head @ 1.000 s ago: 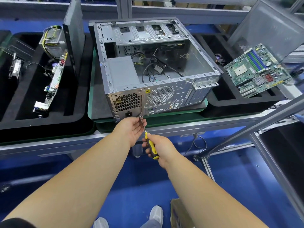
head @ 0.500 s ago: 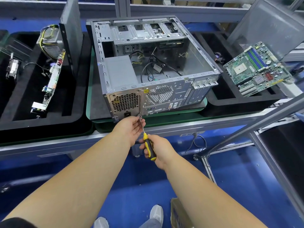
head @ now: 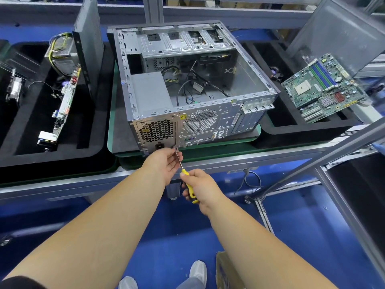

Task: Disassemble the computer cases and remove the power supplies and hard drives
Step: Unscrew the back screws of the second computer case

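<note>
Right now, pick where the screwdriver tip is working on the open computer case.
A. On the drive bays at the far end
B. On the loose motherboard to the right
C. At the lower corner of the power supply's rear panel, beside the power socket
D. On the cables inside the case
C: the right hand holds the yellow-handled screwdriver with its shaft running up to the power supply rear panel, beside the power socket, while the left hand steadies the shaft near the tip.

So the tabletop (head: 270, 158) is a grey metal-edged line with a green mat (head: 111, 122) in the middle, and the open computer case (head: 187, 90) sits on that. Black foam trays either side: left tray (head: 98, 113) holds parts, right tray (head: 281, 122) has a motherboard (head: 325, 88) leaning on it.
</note>
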`<state>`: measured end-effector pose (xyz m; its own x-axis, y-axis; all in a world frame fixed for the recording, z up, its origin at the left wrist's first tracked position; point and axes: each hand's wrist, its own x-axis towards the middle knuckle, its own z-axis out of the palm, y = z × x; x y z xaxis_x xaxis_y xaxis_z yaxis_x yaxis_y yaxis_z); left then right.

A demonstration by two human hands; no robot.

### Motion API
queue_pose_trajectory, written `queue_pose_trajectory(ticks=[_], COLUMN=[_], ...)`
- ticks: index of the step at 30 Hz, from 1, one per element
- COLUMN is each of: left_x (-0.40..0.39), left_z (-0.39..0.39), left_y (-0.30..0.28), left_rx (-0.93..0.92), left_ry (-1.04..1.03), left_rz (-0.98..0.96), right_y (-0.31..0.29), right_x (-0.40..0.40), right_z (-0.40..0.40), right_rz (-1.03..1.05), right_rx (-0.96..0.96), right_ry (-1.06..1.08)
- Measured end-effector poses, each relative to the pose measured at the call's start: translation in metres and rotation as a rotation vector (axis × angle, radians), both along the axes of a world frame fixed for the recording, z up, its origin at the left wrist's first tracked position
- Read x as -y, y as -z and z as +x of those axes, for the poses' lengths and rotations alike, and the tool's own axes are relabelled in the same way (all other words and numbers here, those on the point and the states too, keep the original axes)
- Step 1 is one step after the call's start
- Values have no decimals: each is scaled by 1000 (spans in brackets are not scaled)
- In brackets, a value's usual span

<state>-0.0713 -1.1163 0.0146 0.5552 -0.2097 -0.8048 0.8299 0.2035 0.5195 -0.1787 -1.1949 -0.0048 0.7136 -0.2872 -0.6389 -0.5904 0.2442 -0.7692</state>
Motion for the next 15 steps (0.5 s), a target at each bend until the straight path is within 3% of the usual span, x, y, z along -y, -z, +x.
queue_pose_trajectory(ticks=[6,15], left_x=[1,2], left_z=[-1,0], left_y=[0,3], left_rx=[0,-16], left_ry=[7,-11], left_rz=[15,21], right_y=[4,5], right_x=[-1,-2], right_z=[0,-2], right_rz=[-67,-422], right_rx=[15,12], right_ry=[8,-46])
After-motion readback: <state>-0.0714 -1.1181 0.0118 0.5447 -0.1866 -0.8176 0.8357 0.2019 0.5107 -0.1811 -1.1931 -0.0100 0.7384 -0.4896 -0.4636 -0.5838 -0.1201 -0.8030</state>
